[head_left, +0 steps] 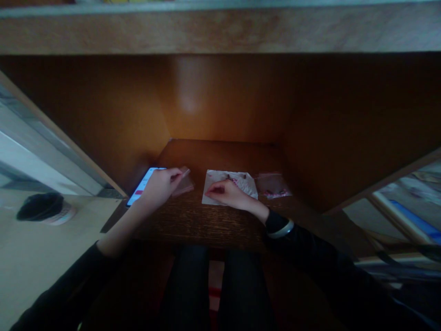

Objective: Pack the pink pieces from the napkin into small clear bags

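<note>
My left hand (165,179) is closed in a pinch on the upper edge of a clear plastic bag (186,185) on the dark wooden surface. Over a crinkled white paper (214,175), my right hand (223,192) has its fingertips pressed together; anything between them is too small to make out. Small pinkish pieces (237,181) lie on the paper behind that hand. To its right rests another clear bag (270,179), with small pink and dark bits near its lower edge.
A lit phone (139,189) lies under my left forearm at the left edge of the wooden surface (206,225). Wooden panels (220,96) enclose the back and sides, and a thick ledge (220,32) crosses above. A lined bin (64,214) stands on the floor at left.
</note>
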Tool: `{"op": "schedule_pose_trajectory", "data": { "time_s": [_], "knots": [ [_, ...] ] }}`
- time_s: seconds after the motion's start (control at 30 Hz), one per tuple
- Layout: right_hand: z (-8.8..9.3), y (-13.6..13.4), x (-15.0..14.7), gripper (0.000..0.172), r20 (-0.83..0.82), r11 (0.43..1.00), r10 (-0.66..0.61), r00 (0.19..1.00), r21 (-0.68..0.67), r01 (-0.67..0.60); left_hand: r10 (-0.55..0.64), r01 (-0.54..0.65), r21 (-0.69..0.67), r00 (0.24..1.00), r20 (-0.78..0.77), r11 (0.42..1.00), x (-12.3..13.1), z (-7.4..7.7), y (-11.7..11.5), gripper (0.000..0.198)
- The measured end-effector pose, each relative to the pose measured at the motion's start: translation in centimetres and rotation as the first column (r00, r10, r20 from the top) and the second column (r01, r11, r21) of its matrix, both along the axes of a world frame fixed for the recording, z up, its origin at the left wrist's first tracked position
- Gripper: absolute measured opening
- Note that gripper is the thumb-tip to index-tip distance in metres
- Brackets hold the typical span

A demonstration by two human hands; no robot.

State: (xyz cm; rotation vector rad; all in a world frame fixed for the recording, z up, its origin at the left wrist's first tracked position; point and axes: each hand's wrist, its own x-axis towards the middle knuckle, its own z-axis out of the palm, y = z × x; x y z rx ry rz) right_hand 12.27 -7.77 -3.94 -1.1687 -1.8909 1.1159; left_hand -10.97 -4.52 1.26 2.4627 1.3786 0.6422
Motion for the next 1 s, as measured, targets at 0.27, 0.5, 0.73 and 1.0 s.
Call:
{"op": "schedule_pose_trajectory", "data": {
  "time_s": [0.27, 0.5, 0.73, 1.0],
  "knots": [
    [1.2, 0.2, 0.1, 0.026, -0.402, 0.944, -0.081, 0.912, -0.325, -0.059, -0.129, 0.248, -0.413, 0.947, 0.295, 0.876, 4.9, 0.3, -1.8, 0.033],
    [1.3, -0.3, 0.9, 0.014, -0.583, 0.919, 0.045, 0.811, -0.295, -0.263, 0.087, 0.241, -0.627, 0.891, 0.446, 0.741, 6.9, -0.9, -1.8, 0.021],
    [2.2, -0.5, 0.6, 0.005, -0.568, 0.888, -0.016, 0.823, -0.386, -0.249, 0.023, 0.231, -0.573, 0.916, 0.401, 0.786, 6.3, -0.6, -1.8, 0.028],
    [2.3, -0.3, 0.8, 0.015, -0.496, 0.833, 0.034, 0.867, -0.465, -0.299, 0.123, 0.338, -0.639, 0.816, 0.565, 0.691, 7.1, -1.9, -1.6, 0.038]
  ]
}}
